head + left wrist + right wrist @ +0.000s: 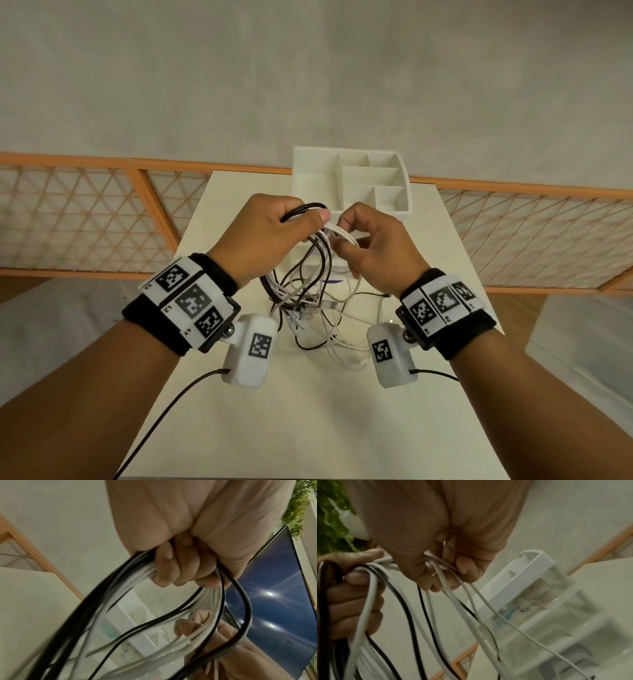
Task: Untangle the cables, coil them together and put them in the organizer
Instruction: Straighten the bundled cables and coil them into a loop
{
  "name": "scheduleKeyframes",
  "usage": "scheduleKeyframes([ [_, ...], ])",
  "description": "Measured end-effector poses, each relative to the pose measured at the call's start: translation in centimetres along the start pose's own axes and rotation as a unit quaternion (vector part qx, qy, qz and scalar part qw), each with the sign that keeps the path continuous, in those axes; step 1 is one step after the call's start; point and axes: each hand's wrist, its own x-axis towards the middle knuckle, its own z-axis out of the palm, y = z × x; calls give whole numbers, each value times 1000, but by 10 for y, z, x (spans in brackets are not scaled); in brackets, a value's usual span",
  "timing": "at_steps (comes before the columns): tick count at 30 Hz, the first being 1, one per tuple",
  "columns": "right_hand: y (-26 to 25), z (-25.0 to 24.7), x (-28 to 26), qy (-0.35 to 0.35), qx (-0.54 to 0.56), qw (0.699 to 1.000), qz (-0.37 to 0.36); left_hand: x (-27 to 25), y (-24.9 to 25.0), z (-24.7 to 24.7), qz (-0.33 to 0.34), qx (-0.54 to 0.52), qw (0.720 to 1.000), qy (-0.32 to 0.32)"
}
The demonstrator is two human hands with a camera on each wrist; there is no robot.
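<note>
A bundle of black and white cables (310, 274) hangs above the white table (308, 411), its loose ends trailing on the top. My left hand (274, 228) grips a looped bunch of black and white strands (130, 577) in a fist. My right hand (363, 236) pinches several white strands (440, 568) close beside the left hand. The white organizer (349, 181) with several open compartments stands at the table's far edge, just behind both hands; in the right wrist view the organizer (522, 582) shows drawers below.
An orange lattice railing (102, 212) runs behind the table on both sides. A dark screen (274, 595) and green foliage (330, 520) appear in the wrist views. Thin black leads (171, 411) run from the wrist cameras over the table's near part.
</note>
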Motion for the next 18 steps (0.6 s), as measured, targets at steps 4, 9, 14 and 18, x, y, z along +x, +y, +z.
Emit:
scheduleKeyframes([
  [4, 16, -2, -2, -8, -55, 998, -23, 2, 2, -2, -13, -37, 999, 30],
  [9, 88, -13, -24, -86, -275, 955, 70, 29, 12, -39, -47, -211, 960, 177],
  [14, 120, -25, -36, -103, -316, 930, 154, 28, 4, -32, -55, -197, 962, 183],
  [18, 124, -37, -35, -143, -312, 902, 261, 28, 5, -28, -61, -217, 954, 197],
])
